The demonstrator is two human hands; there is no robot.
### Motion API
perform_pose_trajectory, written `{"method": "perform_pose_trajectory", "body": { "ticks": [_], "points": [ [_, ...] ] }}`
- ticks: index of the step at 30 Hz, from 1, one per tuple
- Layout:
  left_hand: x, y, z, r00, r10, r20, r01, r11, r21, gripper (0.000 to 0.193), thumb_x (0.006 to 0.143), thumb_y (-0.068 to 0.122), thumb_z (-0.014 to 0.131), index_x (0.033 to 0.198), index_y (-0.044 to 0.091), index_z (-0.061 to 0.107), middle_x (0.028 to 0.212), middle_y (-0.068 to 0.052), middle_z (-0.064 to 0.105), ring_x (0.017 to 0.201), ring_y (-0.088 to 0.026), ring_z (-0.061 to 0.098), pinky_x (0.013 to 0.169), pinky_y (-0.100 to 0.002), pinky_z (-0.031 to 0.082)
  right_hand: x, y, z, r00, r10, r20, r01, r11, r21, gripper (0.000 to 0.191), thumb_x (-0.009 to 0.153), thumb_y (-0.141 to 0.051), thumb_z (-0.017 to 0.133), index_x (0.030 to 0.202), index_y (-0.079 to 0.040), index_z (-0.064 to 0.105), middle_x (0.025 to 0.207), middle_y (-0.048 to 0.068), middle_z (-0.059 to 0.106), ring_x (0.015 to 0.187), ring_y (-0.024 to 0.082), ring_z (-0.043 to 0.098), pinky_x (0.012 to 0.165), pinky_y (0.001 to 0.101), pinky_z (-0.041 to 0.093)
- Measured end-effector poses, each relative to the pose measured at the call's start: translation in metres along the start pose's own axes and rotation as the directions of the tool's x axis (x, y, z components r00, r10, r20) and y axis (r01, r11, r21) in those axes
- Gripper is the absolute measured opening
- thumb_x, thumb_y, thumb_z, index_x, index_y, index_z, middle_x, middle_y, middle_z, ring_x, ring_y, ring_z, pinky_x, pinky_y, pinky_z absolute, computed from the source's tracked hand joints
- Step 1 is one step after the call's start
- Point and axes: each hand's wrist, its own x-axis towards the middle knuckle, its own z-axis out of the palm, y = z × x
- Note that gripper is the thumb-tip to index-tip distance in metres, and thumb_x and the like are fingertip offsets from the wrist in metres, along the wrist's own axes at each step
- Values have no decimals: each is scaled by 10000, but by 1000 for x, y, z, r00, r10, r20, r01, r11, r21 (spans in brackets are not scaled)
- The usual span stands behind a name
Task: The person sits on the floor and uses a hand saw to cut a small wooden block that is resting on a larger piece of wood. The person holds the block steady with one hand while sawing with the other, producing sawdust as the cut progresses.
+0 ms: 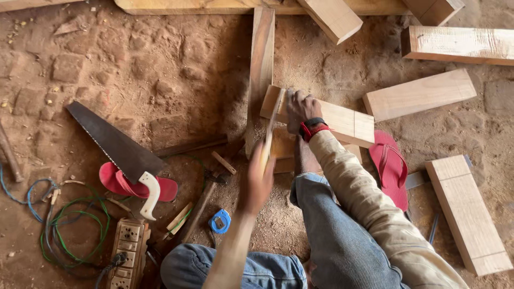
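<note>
left grip (256, 179) clenched and raised, right grip (301, 109) pressing down

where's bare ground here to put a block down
Bare dirt lies upper left, above the handsaw and left of the upright plank. A smaller patch sits between the sandal and the block. Lower left is crowded with cables and the power strip.

Your left hand (257, 182) is motion-blurred, so its grip on the thin tool (269, 134) can't be made out, nor the tool's kind. Your right hand (301, 109) covers part of the wood block (342, 120). The handsaw (115, 147) hides much of the left sandal (120, 183). The power strip (127, 251) is cut by the near edge.
</note>
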Motion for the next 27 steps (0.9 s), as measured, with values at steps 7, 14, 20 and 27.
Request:
{"method": "perform_pose_trajectory", "body": {
  "ticks": [7,14,20,27],
  "points": [
    [8,10,0,973,224,-57,-221,973,59,466,1066,103,606,1494,-21,471,1264,-277,681,1116,-367,727,881,-398,599,-2,1,-9,999,27,32,-29,996,80,1004,657,-364,743,1544,-61,385,1313,191,529,1096,409,608,762,504,525],
    [-181,44,-83,969,-232,-88,242,962,129,492,1040,135,583,1508,18,486,1140,-251,722,878,-343,738,746,-411,606,-2,2,0,1000,-19,-11,18,1000,-17,1064,586,-380,744,1537,-64,385,1337,216,512,1054,431,601,771,487,519],
    [-110,36,-54,997,-81,-3,81,996,23,468,1027,121,586,1449,-58,492,1202,-269,723,900,-295,743,757,-362,613,7,5,14,958,-108,-265,40,968,-249,948,604,-458,730,1453,-166,427,1306,169,523,997,371,625,637,428,499],
    [64,-27,32,991,-130,23,125,980,157,491,1032,196,602,1488,63,475,1097,-257,743,926,-331,767,728,-389,612,-3,-7,9,994,5,-106,-19,991,-130,982,599,-410,744,1483,-81,471,1252,166,552,989,357,631,706,429,495]
  ]
}}
